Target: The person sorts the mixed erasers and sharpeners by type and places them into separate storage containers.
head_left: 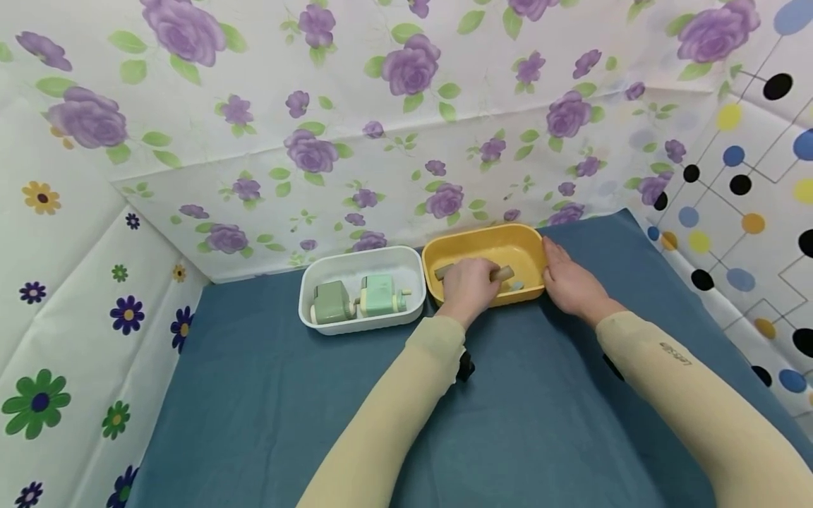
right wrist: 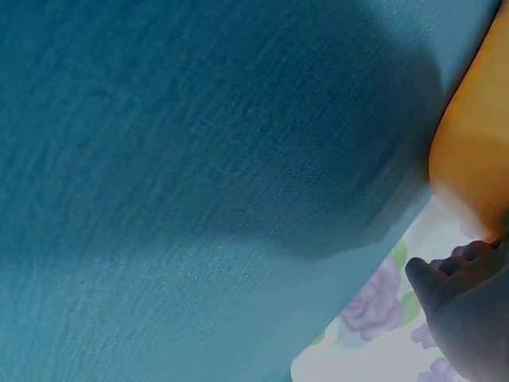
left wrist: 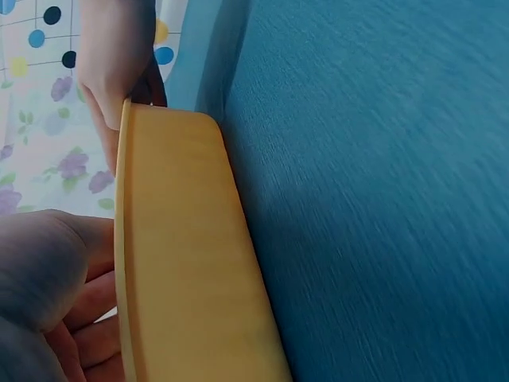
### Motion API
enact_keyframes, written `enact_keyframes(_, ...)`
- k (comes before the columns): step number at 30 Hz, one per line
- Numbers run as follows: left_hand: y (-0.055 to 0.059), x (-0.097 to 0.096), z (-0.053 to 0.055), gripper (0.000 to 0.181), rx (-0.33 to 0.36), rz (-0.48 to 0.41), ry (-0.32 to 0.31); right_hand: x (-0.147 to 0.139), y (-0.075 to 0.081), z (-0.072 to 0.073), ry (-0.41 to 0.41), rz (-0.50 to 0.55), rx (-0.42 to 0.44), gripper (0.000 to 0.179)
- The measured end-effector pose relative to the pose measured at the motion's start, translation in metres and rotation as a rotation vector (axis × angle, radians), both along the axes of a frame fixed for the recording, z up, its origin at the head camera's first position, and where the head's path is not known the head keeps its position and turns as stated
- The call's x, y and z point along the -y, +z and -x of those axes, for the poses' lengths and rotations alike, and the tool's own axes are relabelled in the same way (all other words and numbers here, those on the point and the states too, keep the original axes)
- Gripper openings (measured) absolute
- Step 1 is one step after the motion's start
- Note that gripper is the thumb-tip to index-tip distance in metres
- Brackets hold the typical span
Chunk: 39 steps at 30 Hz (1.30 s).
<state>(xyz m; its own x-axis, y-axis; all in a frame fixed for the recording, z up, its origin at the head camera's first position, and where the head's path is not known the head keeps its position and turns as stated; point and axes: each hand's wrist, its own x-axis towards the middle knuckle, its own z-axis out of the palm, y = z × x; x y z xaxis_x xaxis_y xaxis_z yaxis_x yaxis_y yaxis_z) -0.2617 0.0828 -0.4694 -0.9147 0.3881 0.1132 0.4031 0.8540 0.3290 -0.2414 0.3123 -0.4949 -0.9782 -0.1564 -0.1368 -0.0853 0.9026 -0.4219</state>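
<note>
In the head view my left hand (head_left: 468,288) reaches over the near rim of a yellow plastic bin (head_left: 533,247), its fingers curled around a khaki-brown rod-like piece (head_left: 503,274). Khaki also shows on the hand's other side; whether it is the same piece I cannot tell. A small grey-blue piece (head_left: 516,286) lies on the bin's floor. My right hand (head_left: 574,283) rests with extended fingers against the bin's right end. From the left wrist, the bin's side wall (left wrist: 187,239) hides what the left fingers (left wrist: 99,298) hold.
Left of the yellow bin stands a white bin (head_left: 362,327). Inside it lie a dark green box-shaped device (head_left: 332,303) and a mint one (head_left: 379,295) with a small crank, resembling pencil sharpeners. Blue cloth (head_left: 254,409) covers the table; a flowered sheet (head_left: 356,148) hangs behind.
</note>
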Motion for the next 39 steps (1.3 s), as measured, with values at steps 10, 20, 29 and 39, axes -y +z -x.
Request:
enact_keyframes(10, -0.003, -0.012, 0.009, 0.018, 0.057, 0.015, 0.093, 0.010, 0.003, 0.001, 0.001, 0.002, -0.004, 0.066)
enact_keyframes(20, -0.005, -0.014, 0.008, 0.039, 0.027, 0.017, 0.127, 0.012, -0.001, 0.001, 0.022, 0.015, -0.002, 0.067)
enact_keyframes(29, -0.004, -0.016, 0.007, 0.032, 0.052, 0.100, 0.133, 0.019, -0.001, 0.003, 0.033, 0.016, 0.001, 0.067)
enact_keyframes(39, -0.003, -0.013, 0.004, 0.039, 0.120, 0.179, 0.088, 0.013, -0.003, 0.004, 0.033, 0.009, -0.003, 0.067)
